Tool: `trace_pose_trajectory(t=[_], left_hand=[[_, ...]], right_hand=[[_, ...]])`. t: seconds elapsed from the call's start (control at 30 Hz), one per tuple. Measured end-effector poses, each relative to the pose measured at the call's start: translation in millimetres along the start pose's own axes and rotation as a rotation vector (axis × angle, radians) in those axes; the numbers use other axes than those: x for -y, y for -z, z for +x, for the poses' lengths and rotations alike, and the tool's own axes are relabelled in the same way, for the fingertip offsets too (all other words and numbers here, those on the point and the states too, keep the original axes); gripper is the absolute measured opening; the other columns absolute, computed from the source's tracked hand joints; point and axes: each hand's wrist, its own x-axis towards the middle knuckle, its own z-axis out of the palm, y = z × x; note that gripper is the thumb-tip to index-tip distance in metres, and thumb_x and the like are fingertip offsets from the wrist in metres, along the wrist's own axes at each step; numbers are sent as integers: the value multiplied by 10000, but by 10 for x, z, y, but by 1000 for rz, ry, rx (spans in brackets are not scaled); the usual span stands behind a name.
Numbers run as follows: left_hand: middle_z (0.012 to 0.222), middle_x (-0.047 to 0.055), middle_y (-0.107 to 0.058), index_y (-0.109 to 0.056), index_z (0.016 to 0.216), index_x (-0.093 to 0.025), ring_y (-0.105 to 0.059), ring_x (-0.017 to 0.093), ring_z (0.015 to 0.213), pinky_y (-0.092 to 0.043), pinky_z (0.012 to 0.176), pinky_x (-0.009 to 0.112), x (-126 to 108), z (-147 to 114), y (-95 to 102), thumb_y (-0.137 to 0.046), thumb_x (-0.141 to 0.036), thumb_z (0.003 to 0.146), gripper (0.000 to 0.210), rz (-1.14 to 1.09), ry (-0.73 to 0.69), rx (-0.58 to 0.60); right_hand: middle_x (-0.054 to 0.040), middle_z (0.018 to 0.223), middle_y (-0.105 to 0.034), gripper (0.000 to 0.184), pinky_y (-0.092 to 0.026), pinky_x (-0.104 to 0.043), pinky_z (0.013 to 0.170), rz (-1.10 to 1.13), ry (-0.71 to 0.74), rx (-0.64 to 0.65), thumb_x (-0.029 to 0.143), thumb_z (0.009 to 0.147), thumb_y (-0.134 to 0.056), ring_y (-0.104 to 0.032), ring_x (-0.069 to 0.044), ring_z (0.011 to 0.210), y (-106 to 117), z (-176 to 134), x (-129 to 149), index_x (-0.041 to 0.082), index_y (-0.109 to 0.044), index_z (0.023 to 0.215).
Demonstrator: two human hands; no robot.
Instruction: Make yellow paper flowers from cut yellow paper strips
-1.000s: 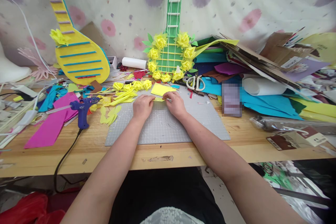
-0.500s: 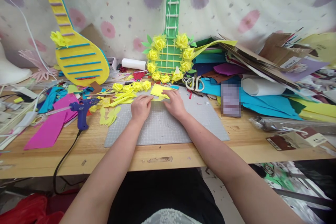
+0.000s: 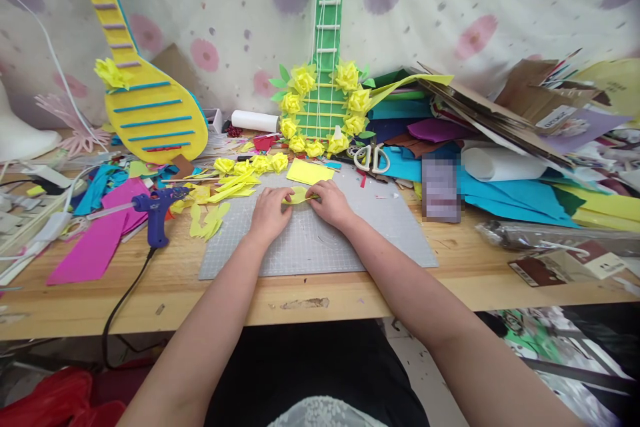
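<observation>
Table: extends under and around the fingers. Green guitar: stands beyond the fingertips. Grey mat: below both hands. Glue gun: well left of the left fingers. Left hand, right hand: fingers bent, grasping. Yellow sheet: just beyond the fingertips. Yellow strip: one end pinched by each hand, spanning between the fingers; whether it touches the mat, cannot tell.

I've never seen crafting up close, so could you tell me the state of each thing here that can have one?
Yellow piece, held between left hand and right hand
Yellow sheet, lying flat, unheld
Cutting mat, flat, partly covered
Glue gun, unheld, cord attached; heat unclear
Scissors, unheld; blades unclear
Green guitar shape, upright, bordered by yellow flowers
Yellow guitar shape, tilted
</observation>
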Motion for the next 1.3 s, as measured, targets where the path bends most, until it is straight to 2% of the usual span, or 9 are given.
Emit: trace_pose_trajectory(t=[0.13,0.23,0.33,0.43,0.6,0.83,1.1,1.3], left_hand=[[850,28,-663,-623,942,-222,-518,206,904,-419,816,340,-16,7,-18,-524,-159,728,244,-16,69,33],[854,26,-671,-630,938,-222,-517,206,921,-417,829,343,-16,14,-14,-527,-162,724,245,-18,79,18],[862,20,-675,-623,946,-220,-517,210,928,-407,845,347,-27,1,2,-549,-164,700,263,-12,59,12],[869,15,-675,-607,950,-214,-519,212,921,-403,844,347,-42,-11,0,-594,-202,668,282,-36,51,6],[796,3,-667,-585,919,-211,-540,180,838,-423,788,319,-15,2,-44,-566,-243,706,217,-161,168,5],[773,6,-656,-563,945,-217,-544,187,820,-421,747,321,6,29,-95,-571,-244,714,233,-155,245,-24],[765,19,-658,-549,956,-213,-528,224,870,-396,744,348,-67,51,-82,-580,-263,731,233,0,226,-31],[748,15,-646,-537,893,-226,-527,221,877,-390,743,343,-92,51,-88,-600,-235,712,192,39,230,-37]], right_hand=[[-54,962,-586,185,-372,-323,831,30,50,-1,145,722,-542,-456,-195,932,67,-22,-12,194,-642,869],[-42,908,-608,212,-384,-304,790,77,82,31,133,711,-554,-481,-174,872,96,-31,-12,190,-635,899],[-15,778,-625,203,-390,-266,696,164,4,80,136,713,-563,-498,-140,751,88,-28,-7,187,-626,899],[1,739,-625,200,-385,-244,655,248,-66,89,161,710,-584,-505,-113,686,71,-21,-1,180,-615,907],[3,728,-623,160,-387,-237,633,315,-152,95,203,717,-583,-521,-101,657,53,-17,26,176,-597,874],[17,721,-605,185,-384,-266,650,225,-268,-14,191,719,-514,-513,-133,699,-33,-31,125,208,-537,902],[-8,705,-608,202,-361,-280,663,84,-197,-43,143,695,-481,-478,-177,765,-55,-59,195,202,-522,883],[-27,718,-593,129,-355,-279,653,15,-163,-44,134,699,-484,-471,-179,756,-64,-63,205,198,-513,807]])
